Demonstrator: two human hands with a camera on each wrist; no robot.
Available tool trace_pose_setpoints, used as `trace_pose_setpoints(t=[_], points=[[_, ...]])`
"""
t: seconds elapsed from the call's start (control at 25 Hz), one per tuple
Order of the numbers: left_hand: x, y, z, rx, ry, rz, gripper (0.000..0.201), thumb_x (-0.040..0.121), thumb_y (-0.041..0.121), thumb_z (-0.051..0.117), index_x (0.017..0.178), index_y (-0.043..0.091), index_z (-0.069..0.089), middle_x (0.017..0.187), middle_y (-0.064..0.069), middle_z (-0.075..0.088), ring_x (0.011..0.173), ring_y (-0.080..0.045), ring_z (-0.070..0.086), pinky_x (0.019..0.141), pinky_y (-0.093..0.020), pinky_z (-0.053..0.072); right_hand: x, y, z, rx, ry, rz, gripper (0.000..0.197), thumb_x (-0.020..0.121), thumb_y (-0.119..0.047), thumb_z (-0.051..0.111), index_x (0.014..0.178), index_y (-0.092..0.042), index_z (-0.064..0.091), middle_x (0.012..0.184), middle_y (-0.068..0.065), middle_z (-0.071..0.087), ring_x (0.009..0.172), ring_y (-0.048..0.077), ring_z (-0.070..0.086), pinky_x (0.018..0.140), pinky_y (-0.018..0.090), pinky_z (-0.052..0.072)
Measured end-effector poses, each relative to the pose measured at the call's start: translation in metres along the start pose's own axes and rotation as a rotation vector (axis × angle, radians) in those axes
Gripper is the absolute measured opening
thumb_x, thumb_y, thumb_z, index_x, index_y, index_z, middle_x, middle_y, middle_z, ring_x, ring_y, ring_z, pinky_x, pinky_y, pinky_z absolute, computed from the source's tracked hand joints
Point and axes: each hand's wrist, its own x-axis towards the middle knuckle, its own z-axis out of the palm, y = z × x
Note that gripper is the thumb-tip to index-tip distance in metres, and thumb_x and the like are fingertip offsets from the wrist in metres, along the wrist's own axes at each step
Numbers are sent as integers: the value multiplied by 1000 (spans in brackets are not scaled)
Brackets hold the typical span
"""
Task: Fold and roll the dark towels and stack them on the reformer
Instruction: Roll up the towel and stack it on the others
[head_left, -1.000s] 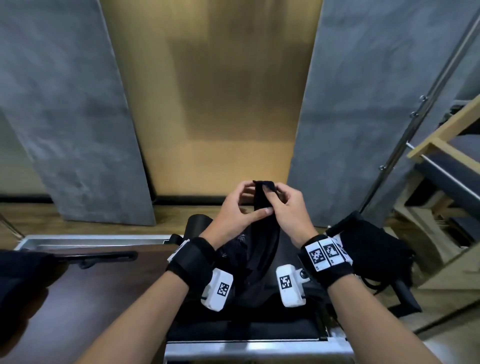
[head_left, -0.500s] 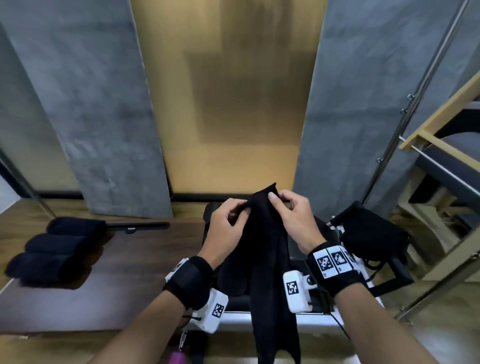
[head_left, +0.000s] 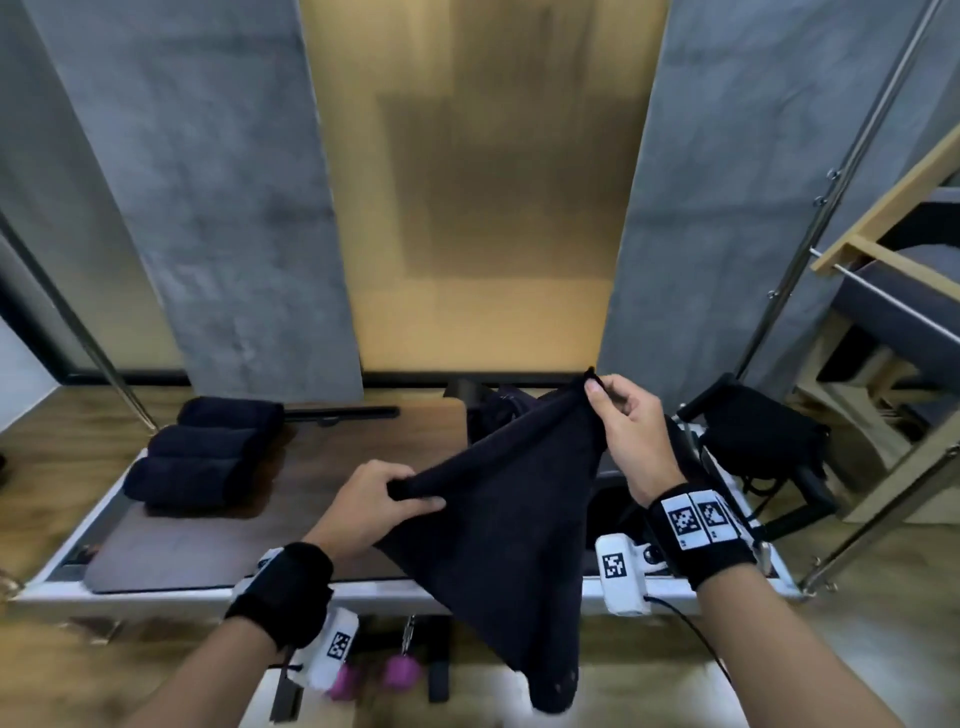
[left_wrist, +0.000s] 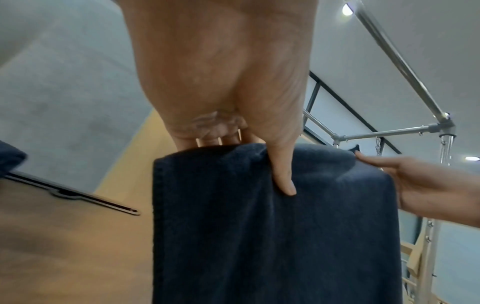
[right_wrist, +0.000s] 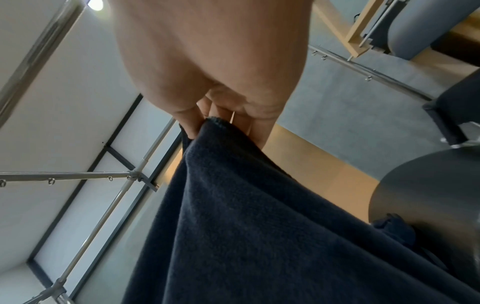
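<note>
A dark navy towel (head_left: 514, 540) hangs in the air over the reformer's near edge, held by its top edge. My left hand (head_left: 400, 491) grips the lower left corner with thumb over the cloth (left_wrist: 283, 174). My right hand (head_left: 597, 389) pinches the upper right corner (right_wrist: 207, 125), held higher and farther back. The towel (left_wrist: 272, 226) drapes down to a point below the frame rail. Three rolled dark towels (head_left: 202, 462) lie side by side on the reformer's brown carriage pad (head_left: 322, 467) at the left. More loose dark towels (head_left: 498, 410) lie bunched behind the held one.
The reformer's metal frame rail (head_left: 156, 592) runs along the near edge. A black bag (head_left: 753, 436) sits at the right end. Slanted steel poles (head_left: 831, 171) and a wooden-framed apparatus (head_left: 893, 270) stand at the right. Purple dumbbells (head_left: 400, 670) lie on the floor below.
My hands have drawn apart, spreading the towel's top edge wide; the left moved down and left, the right stayed high. The view shifted, showing the rolled towels nearer the centre.
</note>
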Motion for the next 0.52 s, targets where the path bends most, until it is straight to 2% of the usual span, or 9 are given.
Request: trace_pose_setpoints(t=[0.12, 0.2, 0.32, 0.36, 0.44, 0.52], points=[[-40, -35, -52, -19, -3, 42, 44, 72, 66, 89, 75, 24, 76, 72, 4, 75, 69, -11, 71, 61, -27, 51, -47, 2, 32, -15, 66, -30, 24, 105, -29, 61, 88, -15, 71, 78, 2, 69, 73, 11, 63, 65, 26, 53], [-63, -54, -85, -65, -14, 47, 44, 72, 62, 91, 80, 20, 79, 76, -1, 77, 72, -13, 72, 64, -28, 54, -74, 3, 52, -58, 111, -11, 22, 105, -28, 61, 89, -19, 72, 78, -2, 70, 72, 7, 64, 64, 22, 53], [-91, -75, -119, -203, 6, 64, 32, 78, 43, 93, 84, 17, 76, 79, 2, 76, 74, -7, 69, 66, -19, 52, -105, 1, 76, -102, 158, 42, 15, 104, -30, 63, 98, -24, 75, 91, -1, 77, 81, 11, 69, 76, 34, 58], [-99, -81, -129, -246, 56, 79, 26, 80, 34, 93, 82, 18, 72, 78, 5, 72, 74, -5, 66, 67, -17, 51, -114, -1, 86, -101, 177, 48, 13, 103, -29, 63, 100, -25, 76, 94, 0, 78, 83, 12, 71, 79, 37, 59], [-113, -92, -148, -306, 173, 101, 29, 82, 19, 91, 79, 19, 61, 76, 9, 62, 73, -4, 57, 68, -13, 46, -128, -8, 105, -66, 205, 48, 12, 103, -28, 65, 104, -25, 77, 99, 3, 79, 88, 16, 73, 84, 39, 60], [-124, -102, -164, -341, 258, 92, 30, 82, 15, 89, 78, 20, 60, 76, 11, 62, 73, -1, 57, 69, -11, 46, -137, -17, 123, -41, 204, 43, 13, 103, -26, 65, 103, -23, 78, 100, 7, 79, 90, 18, 73, 86, 40, 60]])
